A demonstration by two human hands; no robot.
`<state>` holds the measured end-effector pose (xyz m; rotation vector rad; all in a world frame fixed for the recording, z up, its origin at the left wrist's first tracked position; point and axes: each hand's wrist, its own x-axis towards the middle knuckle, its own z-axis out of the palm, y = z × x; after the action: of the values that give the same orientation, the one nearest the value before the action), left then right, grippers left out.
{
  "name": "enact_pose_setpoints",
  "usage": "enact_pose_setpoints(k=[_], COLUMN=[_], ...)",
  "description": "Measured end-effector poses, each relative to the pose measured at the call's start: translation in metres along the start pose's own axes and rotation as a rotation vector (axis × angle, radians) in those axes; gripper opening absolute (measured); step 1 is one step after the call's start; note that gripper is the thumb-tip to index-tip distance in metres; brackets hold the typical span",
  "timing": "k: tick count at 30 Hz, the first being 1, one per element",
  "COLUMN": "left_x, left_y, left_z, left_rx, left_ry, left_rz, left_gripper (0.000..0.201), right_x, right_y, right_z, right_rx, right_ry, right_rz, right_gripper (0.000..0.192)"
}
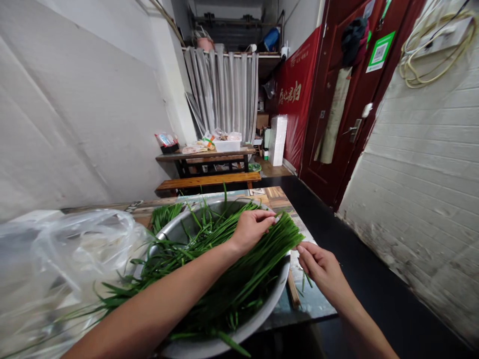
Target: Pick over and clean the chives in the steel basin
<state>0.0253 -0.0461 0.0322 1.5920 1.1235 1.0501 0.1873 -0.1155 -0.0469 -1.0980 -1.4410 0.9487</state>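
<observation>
A large metal basin (275,304) in front of me is heaped with long green garlic chives (239,264). Their stem ends are bunched together at the basin's right rim, and the leafy ends spread out to the left. Across the top of the bunch reaches my left hand (254,228), thumb and fingers pinched on chives close to the stem ends. My right hand (320,264) is closed in a pinch at the tips of the stems, just outside the rim. A short green piece shows below its fingers.
Left of the basin lies a clear plastic bag (86,254). More chives (164,215) rest behind the basin. A small wooden bundle (293,289) lies on the table (314,299) at right. Farther back stand a bench (209,182) and another table holding a white container (227,145).
</observation>
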Motion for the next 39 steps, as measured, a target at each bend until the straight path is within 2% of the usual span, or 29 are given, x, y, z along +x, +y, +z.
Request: enact_pose_setpoints(k=[6,13,20,27,39], left_x=[-0.001,-0.002,-0.004,-0.002,-0.005], left_y=[-0.003,-0.004,-0.002,-0.010,-0.009], left_z=[0.001,0.002,0.005,0.001,0.005], left_rx=[0.032,0.168,0.213,0.258,0.202], left_ry=[0.012,0.041,0.067,0.062,0.045], left_rz=[0.013,0.120,0.120,0.147,0.176], left_gripper=[0.021,0.018,0.020,0.021,0.022], right_x=[-0.002,-0.006,-0.006,-0.007,-0.007], right_y=[0.000,-0.002,-0.004,-0.003,-0.003], right_z=[0.001,0.000,0.000,0.000,0.000], right_rx=[-0.003,-0.032,-0.051,-0.075,-0.080], right_ry=[0.007,0.024,0.025,0.025,0.025], right_rz=[-0.008,-0.028,-0.024,-0.029,-0.031], right_gripper=[0.030,0.033,0.032,0.033,0.034])
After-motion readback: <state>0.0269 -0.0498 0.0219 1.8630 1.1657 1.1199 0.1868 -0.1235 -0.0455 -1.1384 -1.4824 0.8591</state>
